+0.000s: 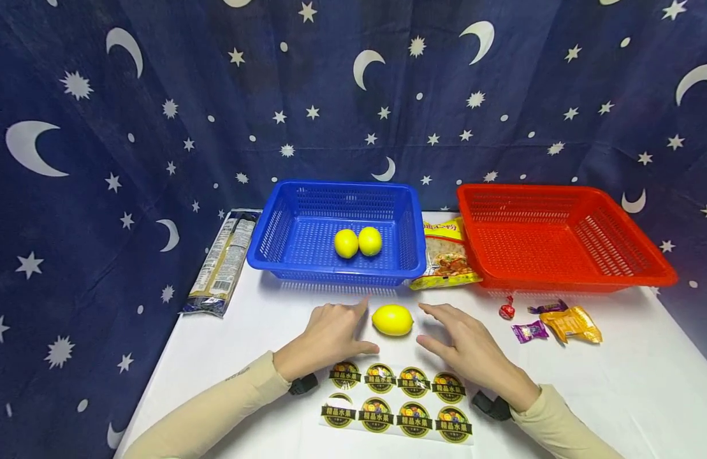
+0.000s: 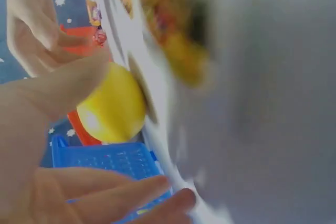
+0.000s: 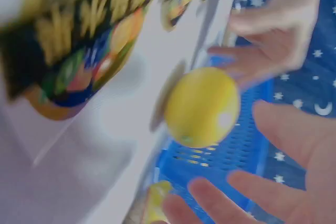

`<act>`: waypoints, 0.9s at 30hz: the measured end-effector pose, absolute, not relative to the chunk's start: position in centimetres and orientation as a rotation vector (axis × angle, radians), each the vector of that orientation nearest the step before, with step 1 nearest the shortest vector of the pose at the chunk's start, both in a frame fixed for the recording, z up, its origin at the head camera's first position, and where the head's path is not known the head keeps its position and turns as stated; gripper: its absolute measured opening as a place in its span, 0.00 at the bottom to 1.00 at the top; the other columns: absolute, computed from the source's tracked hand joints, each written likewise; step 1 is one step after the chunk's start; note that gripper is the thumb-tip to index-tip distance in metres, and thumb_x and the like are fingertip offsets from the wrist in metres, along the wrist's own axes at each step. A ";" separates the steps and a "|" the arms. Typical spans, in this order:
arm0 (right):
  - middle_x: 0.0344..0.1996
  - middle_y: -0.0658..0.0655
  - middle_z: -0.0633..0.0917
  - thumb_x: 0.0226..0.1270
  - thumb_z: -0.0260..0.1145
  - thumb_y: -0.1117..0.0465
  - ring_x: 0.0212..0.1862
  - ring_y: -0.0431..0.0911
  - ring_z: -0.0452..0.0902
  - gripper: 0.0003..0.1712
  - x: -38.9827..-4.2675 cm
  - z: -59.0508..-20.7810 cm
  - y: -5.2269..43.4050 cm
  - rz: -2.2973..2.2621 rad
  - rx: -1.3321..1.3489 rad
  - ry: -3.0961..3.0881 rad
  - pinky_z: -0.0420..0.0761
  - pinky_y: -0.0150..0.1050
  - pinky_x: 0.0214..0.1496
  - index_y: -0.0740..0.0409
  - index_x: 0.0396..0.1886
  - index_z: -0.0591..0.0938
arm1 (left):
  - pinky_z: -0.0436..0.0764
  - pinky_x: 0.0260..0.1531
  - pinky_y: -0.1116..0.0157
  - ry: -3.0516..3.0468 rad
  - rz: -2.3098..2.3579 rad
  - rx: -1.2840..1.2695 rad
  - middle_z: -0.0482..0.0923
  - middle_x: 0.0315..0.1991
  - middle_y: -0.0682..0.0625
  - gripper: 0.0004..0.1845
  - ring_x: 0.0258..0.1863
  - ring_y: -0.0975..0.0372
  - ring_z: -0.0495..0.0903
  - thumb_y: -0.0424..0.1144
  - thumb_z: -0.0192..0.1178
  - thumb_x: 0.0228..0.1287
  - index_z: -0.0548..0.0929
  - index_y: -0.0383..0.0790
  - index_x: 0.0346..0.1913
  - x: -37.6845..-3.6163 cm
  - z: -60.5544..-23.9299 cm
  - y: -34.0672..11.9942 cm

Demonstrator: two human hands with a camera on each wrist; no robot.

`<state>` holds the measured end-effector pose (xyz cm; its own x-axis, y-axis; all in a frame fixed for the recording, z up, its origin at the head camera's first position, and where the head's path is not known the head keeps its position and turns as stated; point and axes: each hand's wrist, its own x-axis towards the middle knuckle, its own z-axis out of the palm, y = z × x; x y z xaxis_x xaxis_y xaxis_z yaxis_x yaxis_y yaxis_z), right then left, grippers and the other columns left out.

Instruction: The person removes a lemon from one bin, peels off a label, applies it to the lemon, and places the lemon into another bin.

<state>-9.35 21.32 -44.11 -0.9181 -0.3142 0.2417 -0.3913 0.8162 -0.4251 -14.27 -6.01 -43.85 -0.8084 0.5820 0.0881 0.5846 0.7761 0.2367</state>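
A yellow lemon (image 1: 393, 320) lies on the white table between the two hands. On its left is my left hand (image 1: 334, 335), fingers and thumb spread, with a gap to the fruit in the head view. My right hand (image 1: 464, 341) is on the other side, likewise spread and apart from it. The left wrist view has the lemon (image 2: 112, 104) just beyond the thumb; in the right wrist view the lemon (image 3: 202, 107) sits past the fingertips. Just in front of the hands lies a clear sheet of round black-and-gold stickers (image 1: 396, 403).
Behind the lemon stands a blue basket (image 1: 336, 276) holding two lemons (image 1: 357, 242). A red basket (image 1: 571, 280) stands at the right, with a yellow food packet (image 1: 447, 254) between them. Several wrapped candies (image 1: 572, 324) lie before the red basket. A long packet (image 1: 222, 262) is at left.
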 end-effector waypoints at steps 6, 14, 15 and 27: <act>0.48 0.41 0.86 0.63 0.76 0.50 0.50 0.36 0.83 0.23 -5.8 -43.6 21.7 0.617 0.756 -2.845 0.85 0.43 0.52 0.44 0.58 0.86 | 0.78 0.26 0.62 -3.020 -0.358 -1.008 0.87 0.50 0.49 0.35 0.43 0.57 0.82 0.63 0.71 0.58 0.84 0.43 0.62 -11.4 -44.2 -9.1; 0.45 0.43 0.81 0.59 0.78 0.52 0.42 0.37 0.73 0.16 -3.7 -46.0 21.0 0.393 1.006 -2.820 0.77 0.33 0.39 0.40 0.48 0.91 | 0.67 0.22 0.70 -2.984 -0.390 -1.072 0.83 0.39 0.57 0.19 0.34 0.65 0.76 0.53 0.76 0.55 0.91 0.53 0.48 -10.1 -44.8 -11.0; 0.44 0.43 0.81 0.58 0.78 0.53 0.42 0.37 0.73 0.15 -3.6 -46.3 21.0 0.379 1.004 -2.805 0.76 0.32 0.38 0.40 0.46 0.91 | 0.68 0.22 0.70 -2.969 -0.403 -1.081 0.83 0.37 0.57 0.18 0.33 0.66 0.76 0.53 0.77 0.54 0.92 0.53 0.47 -10.2 -44.9 -11.1; 0.41 0.42 0.81 0.61 0.76 0.52 0.40 0.36 0.72 0.13 -4.0 -45.7 20.8 0.401 0.984 -2.873 0.76 0.31 0.36 0.41 0.46 0.91 | 0.68 0.24 0.73 -2.913 -0.670 -1.109 0.78 0.23 0.66 0.10 0.24 0.74 0.70 0.43 0.76 0.54 0.82 0.57 0.27 -10.3 -45.2 -10.6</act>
